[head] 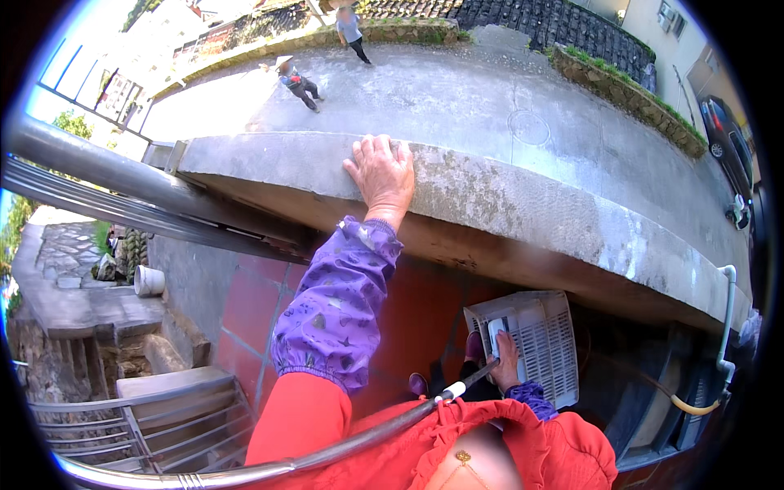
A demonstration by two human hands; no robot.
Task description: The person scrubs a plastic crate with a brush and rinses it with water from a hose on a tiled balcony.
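My left hand (383, 177) rests palm down on the top of a weathered concrete parapet (520, 205), fingers slightly apart and holding nothing. A purple printed sleeve cover (334, 318) covers that forearm. Lower down, my right hand (506, 362) is closed around a small white object (497, 331), whose kind I cannot make out. Beyond it is a white slatted plastic crate (545, 349). A metal pole (367, 438) crosses before my chest, and its dark end meets my right hand. Whether the hand grips the pole too is unclear.
Red floor tiles (245, 306) lie below, with a metal railing (92, 429) at lower left. Thick metal pipes (116, 165) meet the parapet. A white pipe (727, 318) bends at right. On the concrete road (441, 92) are two people; a dark car (729, 141) stands far right.
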